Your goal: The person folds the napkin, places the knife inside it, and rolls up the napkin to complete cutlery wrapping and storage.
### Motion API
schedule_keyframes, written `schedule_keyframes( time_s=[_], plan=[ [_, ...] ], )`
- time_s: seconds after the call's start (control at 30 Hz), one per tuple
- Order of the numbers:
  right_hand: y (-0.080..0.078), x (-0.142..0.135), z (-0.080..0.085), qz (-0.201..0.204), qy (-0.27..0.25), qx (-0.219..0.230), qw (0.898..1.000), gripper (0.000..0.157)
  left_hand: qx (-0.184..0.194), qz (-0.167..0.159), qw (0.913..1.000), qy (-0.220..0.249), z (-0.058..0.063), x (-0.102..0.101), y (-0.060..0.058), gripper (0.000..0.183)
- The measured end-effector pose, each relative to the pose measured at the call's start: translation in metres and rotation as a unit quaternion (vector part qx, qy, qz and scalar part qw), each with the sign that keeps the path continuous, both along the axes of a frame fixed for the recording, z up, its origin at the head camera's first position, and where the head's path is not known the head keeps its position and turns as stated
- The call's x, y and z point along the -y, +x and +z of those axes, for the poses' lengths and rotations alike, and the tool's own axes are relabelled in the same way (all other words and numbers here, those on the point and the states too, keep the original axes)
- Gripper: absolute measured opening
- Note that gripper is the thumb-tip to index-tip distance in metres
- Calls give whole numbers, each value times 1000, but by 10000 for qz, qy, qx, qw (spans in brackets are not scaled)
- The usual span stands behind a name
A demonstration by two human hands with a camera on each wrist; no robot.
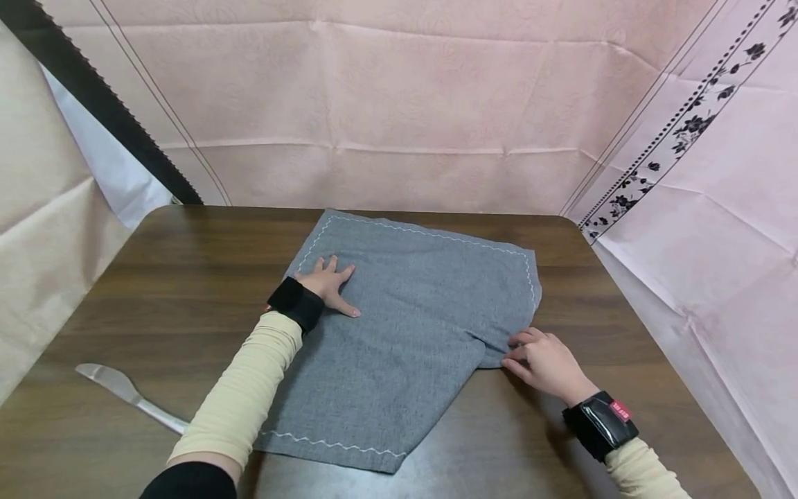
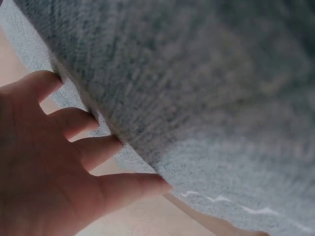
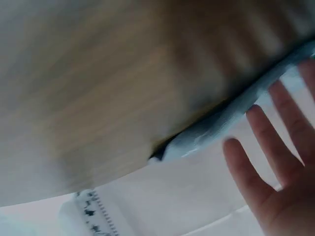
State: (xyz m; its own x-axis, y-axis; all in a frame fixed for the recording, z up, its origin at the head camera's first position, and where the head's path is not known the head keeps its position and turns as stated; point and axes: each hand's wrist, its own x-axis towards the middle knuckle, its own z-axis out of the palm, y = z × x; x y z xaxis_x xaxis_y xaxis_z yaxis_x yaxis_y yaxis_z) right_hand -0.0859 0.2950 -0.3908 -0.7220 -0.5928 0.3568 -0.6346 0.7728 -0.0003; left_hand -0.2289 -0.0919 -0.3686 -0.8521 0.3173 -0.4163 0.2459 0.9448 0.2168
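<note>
A grey-blue cloth (image 1: 386, 333) with wavy white stitching near its edges lies spread unevenly on the brown wooden table. My left hand (image 1: 327, 283) rests on its upper left part, fingers spread; the left wrist view shows those fingers (image 2: 98, 152) stretched out at the fabric. At the right side, where the cloth is creased and turned in, my right hand (image 1: 545, 360) pinches its edge between thumb and fingertips. From the right wrist, the long fingers (image 3: 266, 142) appear by a narrow strip of cloth (image 3: 206, 132), with the thumb out of sight.
A grey table knife (image 1: 121, 388) lies at the left, its handle end hidden behind my left forearm. The wooden table (image 1: 156, 298) has rounded far corners. Pale hanging fabric (image 1: 399, 104) surrounds its far side, with a black floral band (image 1: 692, 128) at the right.
</note>
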Motion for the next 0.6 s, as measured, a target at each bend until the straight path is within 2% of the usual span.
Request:
schedule_keyframes(
  time_s=[0.03,0.13,0.23,0.27,0.33,0.47,0.6],
  plan=[
    [1,3,1,74,-6,-58,10000,12,-73,-34,9999,60,-8,2,-5,113],
    [6,15,3,427,-94,143,9989,14,-46,-38,10000,54,-10,2,-7,117],
    [13,26,6,550,-186,811,9950,12,-68,-13,10000,45,-7,2,-4,114],
    [14,29,7,508,-196,997,9935,13,3,31,10000,-11,2,-1,1,111],
    [14,34,8,396,-235,1185,9919,13,-28,29,10000,-30,5,-1,4,107],
    [10,43,8,393,-492,923,9937,17,-35,-8,10000,-62,8,-1,7,105],
    [1,55,10,540,-719,555,9944,29,-17,29,10000,-79,7,-2,7,104]
  ],
)
